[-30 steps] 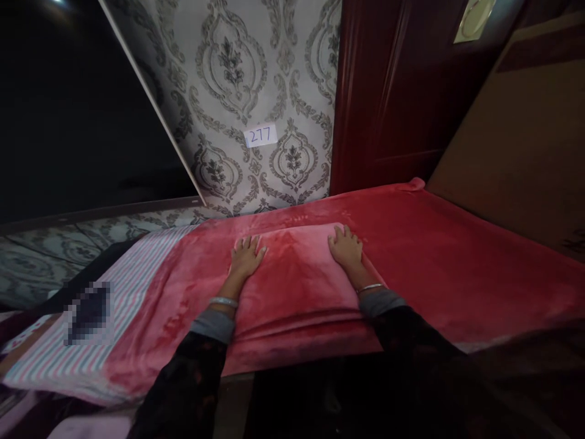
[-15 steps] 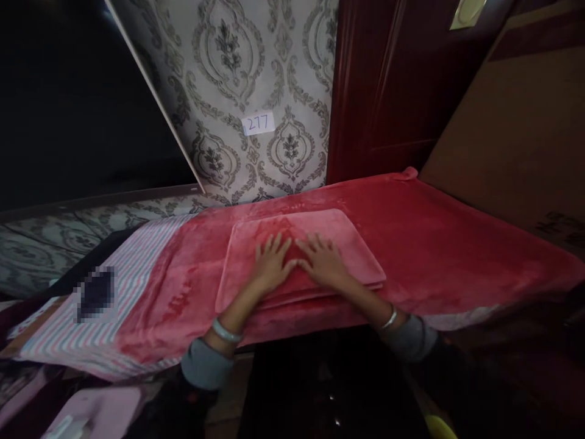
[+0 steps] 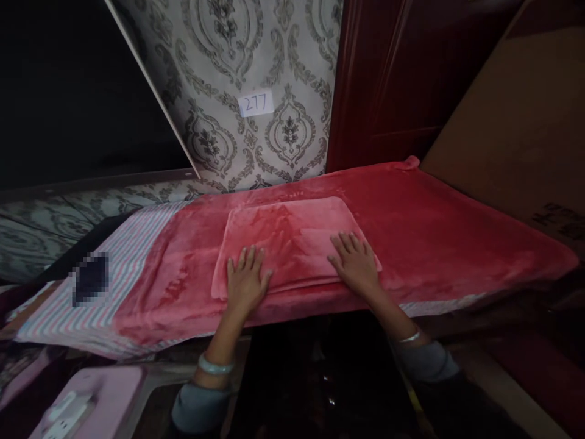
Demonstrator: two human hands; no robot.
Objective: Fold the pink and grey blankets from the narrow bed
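A folded pink-red plush cloth point(image 3: 292, 225) lies flat on a larger red plush blanket point(image 3: 434, 231) spread over a long surface. My left hand point(image 3: 247, 280) rests with fingers spread on the near left part of the folded cloth. On its near right part lies my right hand point(image 3: 356, 262), palm down, its fingers also spread. Neither hand grips anything. Darker brushed marks show in the pile between the hands.
A striped sheet point(image 3: 132, 262) with a blurred dark item point(image 3: 91, 278) extends at left. Behind stand a dark screen point(image 3: 82, 91), papered wall with a "277" label point(image 3: 256, 102) and red door point(image 3: 384, 79). A cardboard box point(image 3: 516, 122) is right; a power strip point(image 3: 68, 417) sits lower left.
My hands have moved apart from the middle of the folded cloth, the left toward its near left side and the right toward its right edge. The view has shifted slightly.
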